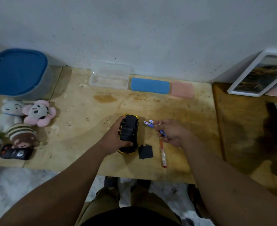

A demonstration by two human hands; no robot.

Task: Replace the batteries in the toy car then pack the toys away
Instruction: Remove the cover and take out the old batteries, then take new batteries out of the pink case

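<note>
While the left hand [116, 132] grips the upturned yellow toy car [129, 133] on the table [85, 128], the right hand [170, 132] pinches blue batteries [149, 123], with the black battery cover [145, 151] and screwdriver [163, 154] lying just beside.

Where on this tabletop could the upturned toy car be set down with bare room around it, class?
Bare wood lies between the plush toys and the toy car, and between the car and the clear case and blue sponge by the wall. Right of the car is crowded: batteries, black cover, screwdriver.
</note>
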